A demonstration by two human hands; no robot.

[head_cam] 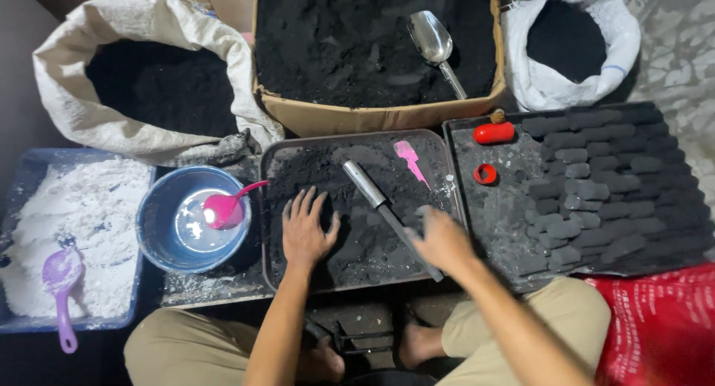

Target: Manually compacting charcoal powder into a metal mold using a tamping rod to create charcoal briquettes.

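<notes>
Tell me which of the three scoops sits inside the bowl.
The pink plastic scoop, resting in the blue round bowl. The purple plastic scoop lies on white powder; the shiny metal scoop lies in the cardboard box.

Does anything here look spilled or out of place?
Yes. White powder is scattered on the dark surface below the round blue bowl, outside the blue tub of white powder. Black dust also coats the left hand.

Two white sacks [74, 96] [596, 81] flank a brown cardboard box [372, 118].
</notes>
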